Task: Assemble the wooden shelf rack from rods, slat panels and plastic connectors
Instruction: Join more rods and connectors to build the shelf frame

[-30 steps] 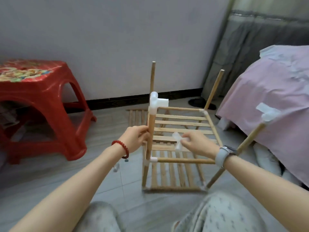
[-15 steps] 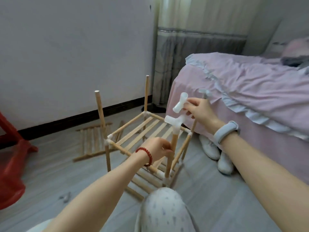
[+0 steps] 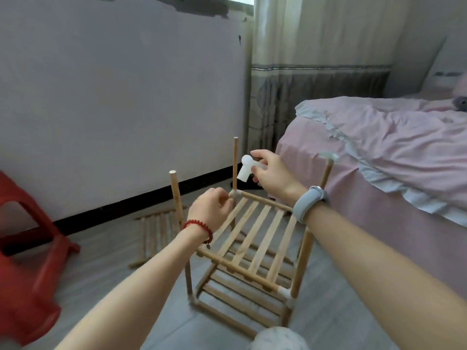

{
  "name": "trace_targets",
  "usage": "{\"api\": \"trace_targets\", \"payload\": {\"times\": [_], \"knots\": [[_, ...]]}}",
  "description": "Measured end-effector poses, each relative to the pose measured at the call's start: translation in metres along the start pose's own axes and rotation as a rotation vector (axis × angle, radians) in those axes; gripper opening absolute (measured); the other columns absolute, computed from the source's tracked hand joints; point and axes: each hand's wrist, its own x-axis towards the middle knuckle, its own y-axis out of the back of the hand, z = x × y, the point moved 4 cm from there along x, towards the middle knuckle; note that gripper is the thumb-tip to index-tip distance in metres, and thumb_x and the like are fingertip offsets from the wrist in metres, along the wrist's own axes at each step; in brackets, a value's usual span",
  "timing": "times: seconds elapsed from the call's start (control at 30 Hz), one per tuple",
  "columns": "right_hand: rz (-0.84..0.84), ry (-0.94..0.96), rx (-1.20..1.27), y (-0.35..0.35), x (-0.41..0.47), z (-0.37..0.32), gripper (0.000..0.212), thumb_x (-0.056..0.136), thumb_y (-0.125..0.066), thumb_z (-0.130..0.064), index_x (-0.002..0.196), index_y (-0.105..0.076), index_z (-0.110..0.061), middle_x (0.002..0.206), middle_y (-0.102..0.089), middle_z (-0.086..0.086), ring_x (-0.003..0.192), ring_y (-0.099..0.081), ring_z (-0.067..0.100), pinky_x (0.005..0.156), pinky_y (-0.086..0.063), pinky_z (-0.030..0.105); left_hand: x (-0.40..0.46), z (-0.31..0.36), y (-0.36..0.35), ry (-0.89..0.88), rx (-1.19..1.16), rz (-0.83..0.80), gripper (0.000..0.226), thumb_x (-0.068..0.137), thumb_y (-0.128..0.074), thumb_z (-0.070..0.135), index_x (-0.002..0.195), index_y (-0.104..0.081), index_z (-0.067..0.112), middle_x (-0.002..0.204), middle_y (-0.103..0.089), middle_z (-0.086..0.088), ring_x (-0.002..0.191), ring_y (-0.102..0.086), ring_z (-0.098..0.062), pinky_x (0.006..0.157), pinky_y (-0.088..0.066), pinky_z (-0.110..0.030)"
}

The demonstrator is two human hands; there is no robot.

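- Above the half-built wooden shelf rack [image 3: 252,251], the right hand [image 3: 271,174] pinches a white plastic connector [image 3: 245,170], its open socket pointing down-left.
- Nearest bare upright rod [image 3: 235,162] stands just beside, vertical.
- Left hand [image 3: 211,210] curls at the rack's far corner joint.

Left hand [image 3: 211,207] curled, right hand [image 3: 271,173] pinching.

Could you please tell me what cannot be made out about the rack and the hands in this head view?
- Left hand: motion-blurred; whether it grips the rack's corner joint or only touches it is unclear.
- White connector: the right hand covers one side, so its full shape is hidden.
- Far right rod: its top cap is blurred.
- Rack's near bottom rail: the knee hides its right end.
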Motion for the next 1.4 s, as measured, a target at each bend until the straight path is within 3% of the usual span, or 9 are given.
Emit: {"api": "trace_targets", "payload": {"times": [0.1, 0.17, 0.27, 0.33, 0.57, 0.8, 1.07, 1.3, 1.4], "knots": [[-0.063, -0.042, 0.145, -0.035, 0.011, -0.005, 0.040, 0.097, -0.035, -0.007, 0.135, -0.041, -0.016, 0.108, -0.052, 0.006, 0.090, -0.061, 0.026, 0.079, -0.055, 0.033, 0.011, -0.049, 0.036, 0.224, -0.139, 0.354, 0.013, 0.088, -0.057, 0.018, 0.088, -0.046, 0.010, 0.095, -0.052, -0.008, 0.089, -0.054, -0.025, 0.072, -0.040, -0.031], [-0.110, -0.105, 0.248, -0.059, 0.016, -0.005, 0.035, 0.099, -0.032, -0.008, 0.131, -0.042, -0.015, 0.100, -0.050, 0.002, 0.071, -0.061, 0.020, 0.071, -0.054, 0.031, 0.022, -0.078, 0.047, 0.356, -0.190, 0.428, 0.025, 0.088, -0.056, 0.016, 0.107, -0.045, 0.005, 0.116, -0.046, -0.014, 0.108, -0.049, -0.029, 0.089, -0.040, -0.036], [-0.133, -0.151, 0.331, -0.088, 0.022, 0.001, 0.030, 0.099, -0.035, -0.012, 0.128, -0.045, -0.015, 0.094, -0.053, 0.001, 0.063, -0.061, 0.014, 0.065, -0.052, 0.028, 0.043, -0.108, 0.038, 0.432, -0.250, 0.190, 0.055, 0.093, -0.051, 0.021, 0.140, -0.026, 0.006, 0.134, -0.039, -0.008, 0.124, -0.040, -0.025, 0.103, -0.031, -0.033], [-0.148, -0.149, 0.362, -0.102, 0.025, 0.005, 0.029, 0.099, -0.040, -0.016, 0.126, -0.049, -0.017, 0.091, -0.056, 0.000, 0.062, -0.061, 0.014, 0.063, -0.050, 0.029, 0.054, -0.122, 0.027, 0.409, -0.310, 0.053, 0.041, 0.097, -0.044, 0.023, 0.135, -0.036, 0.008, 0.127, -0.051, -0.007, 0.109, -0.049, -0.022, 0.094, -0.037, -0.031], [-0.111, -0.242, 0.654, -0.119, 0.016, 0.017, 0.035, 0.094, -0.048, -0.001, 0.123, -0.058, -0.016, 0.092, -0.061, 0.002, 0.060, -0.051, 0.008, 0.055, -0.044, 0.017, 0.002, -0.122, 0.040, 0.243, -0.443, 0.183, 0.015, 0.098, -0.041, 0.022, 0.107, -0.053, 0.019, 0.088, -0.062, 0.000, 0.085, -0.061, -0.017, 0.076, -0.048, -0.026], [-0.239, -0.212, 0.992, -0.147, -0.015, -0.005, 0.033, 0.094, -0.042, 0.004, 0.113, -0.060, -0.015, 0.102, -0.063, 0.006, 0.074, -0.061, 0.013, 0.069, -0.050, 0.022, -0.065, -0.107, 0.055, 0.129, -0.525, 0.155, 0.016, 0.094, -0.048, 0.015, 0.105, -0.053, 0.025, 0.083, -0.063, 0.003, 0.078, -0.064, -0.013, 0.070, -0.054, -0.020], [-0.145, 0.040, 0.833, -0.164, -0.025, -0.024, 0.027, 0.095, -0.046, -0.001, 0.111, -0.057, -0.020, 0.114, -0.057, 0.001, 0.094, -0.063, 0.011, 0.075, -0.053, 0.020, -0.080, -0.110, 0.061, 0.124, -0.557, 0.141, 0.019, 0.094, -0.049, 0.015, 0.109, -0.054, 0.028, 0.087, -0.064, 0.002, 0.084, -0.066, -0.016, 0.076, -0.056, -0.028], [-0.061, 0.114, 0.780, -0.160, -0.019, -0.024, 0.025, 0.089, -0.055, 0.001, 0.097, -0.063, -0.021, 0.101, -0.065, 0.002, 0.089, -0.063, 0.013, 0.082, -0.055, 0.027, -0.072, -0.109, 0.059, 0.115, -0.545, 0.159, 0.018, 0.094, -0.049, 0.017, 0.111, -0.054, 0.022, 0.085, -0.063, 0.006, 0.082, -0.065, -0.011, 0.078, -0.056, -0.026], [-0.041, 0.170, 0.763, -0.156, -0.016, -0.027, 0.026, 0.089, -0.057, 0.002, 0.097, -0.065, -0.021, 0.097, -0.066, 0.019, 0.084, -0.061, 0.022, 0.077, -0.053, 0.021, -0.071, -0.110, 0.058, 0.117, -0.553, 0.147, 0.018, 0.094, -0.050, 0.016, 0.110, -0.055, 0.022, 0.084, -0.063, 0.006, 0.083, -0.065, -0.011, 0.078, -0.056, -0.026]]}}
